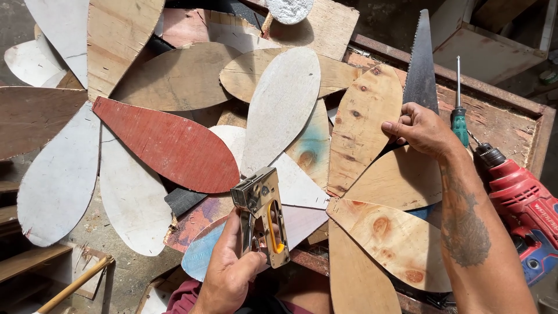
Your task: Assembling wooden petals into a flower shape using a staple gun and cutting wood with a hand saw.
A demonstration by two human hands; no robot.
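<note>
Closest to me, my left hand [229, 273] wraps its fingers tight around one metal staple gun [261, 215], nose on the white petal board [279, 110]. My right hand [421, 131] presses curled fingertips on a knotty plywood petal [363, 125] near the bench's right edge, beside one saw [421, 70], one screwdriver [459, 116], one red drill [523, 203].

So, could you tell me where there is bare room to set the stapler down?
Bare patches: rusty bench top between green screwdriver and bench rim; gritty floor below the white petals. Crowded: overlapping petal-shaped plywood pieces fill the middle.
</note>
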